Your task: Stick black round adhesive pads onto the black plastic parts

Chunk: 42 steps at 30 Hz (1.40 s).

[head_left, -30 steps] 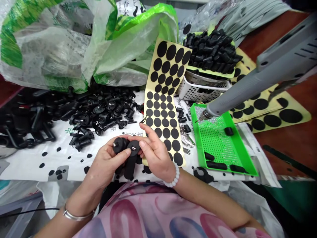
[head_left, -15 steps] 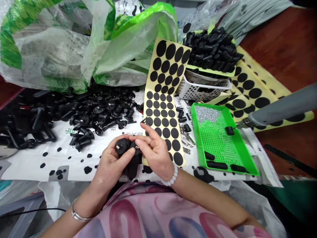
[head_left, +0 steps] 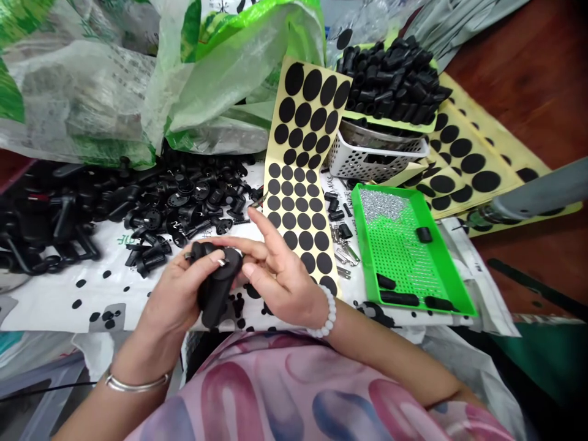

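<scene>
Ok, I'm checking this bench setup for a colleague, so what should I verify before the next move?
Left hand gripping the black plastic part: ok, wrapped around it.
Small metal piece on the part: cannot tell if seated, partly hidden by the left thumb.
Right hand: cannot tell if its fingertips touch the part.
Sheet of black round pads: ok, many pads on the backing, beside the right hand.
Green perforated tray: ok, lying flat, within view.
Grey tool: ok, apart from both hands.
</scene>
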Each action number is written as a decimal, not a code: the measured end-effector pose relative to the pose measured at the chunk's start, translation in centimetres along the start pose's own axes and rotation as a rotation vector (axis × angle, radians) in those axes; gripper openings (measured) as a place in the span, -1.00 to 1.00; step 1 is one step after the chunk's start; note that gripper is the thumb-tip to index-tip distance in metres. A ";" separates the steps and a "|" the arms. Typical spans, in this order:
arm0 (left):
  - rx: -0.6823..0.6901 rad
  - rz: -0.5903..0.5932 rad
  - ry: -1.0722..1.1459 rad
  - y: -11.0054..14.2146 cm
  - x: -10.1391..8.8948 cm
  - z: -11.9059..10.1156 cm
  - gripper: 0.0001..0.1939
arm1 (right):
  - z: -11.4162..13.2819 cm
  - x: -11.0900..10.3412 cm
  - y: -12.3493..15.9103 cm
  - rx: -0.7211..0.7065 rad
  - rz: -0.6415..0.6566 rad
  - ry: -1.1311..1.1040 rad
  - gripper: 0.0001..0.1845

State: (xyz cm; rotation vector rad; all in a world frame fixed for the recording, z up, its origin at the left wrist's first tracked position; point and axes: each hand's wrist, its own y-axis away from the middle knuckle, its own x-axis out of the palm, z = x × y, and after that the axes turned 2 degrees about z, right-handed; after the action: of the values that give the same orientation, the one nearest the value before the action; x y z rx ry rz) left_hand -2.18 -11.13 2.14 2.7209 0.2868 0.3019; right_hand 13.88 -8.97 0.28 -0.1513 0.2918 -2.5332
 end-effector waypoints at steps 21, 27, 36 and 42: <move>0.493 0.066 -1.447 -1.9 -1.8 1.0 -0.13 | -3.2 -1.3 3.2 -0.073 -0.113 0.598 -0.35; 0.420 0.185 -1.042 -3.5 -2.9 0.2 -0.12 | -3.3 -1.1 2.5 -0.004 -0.160 0.547 -0.37; 0.265 0.292 -0.494 -4.9 -3.5 0.0 -0.09 | -3.9 -0.6 0.5 0.163 -0.272 0.121 -0.38; 0.180 0.282 -0.235 -4.5 -4.2 0.1 -0.18 | -3.9 -0.2 -0.1 0.146 -0.302 -0.017 -0.41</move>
State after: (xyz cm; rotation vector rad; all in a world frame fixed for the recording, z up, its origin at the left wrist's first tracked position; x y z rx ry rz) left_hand -6.83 -8.07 -0.46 2.9390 -0.1436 0.0304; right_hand 13.29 -8.07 -3.47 -0.1707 0.0801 -2.8393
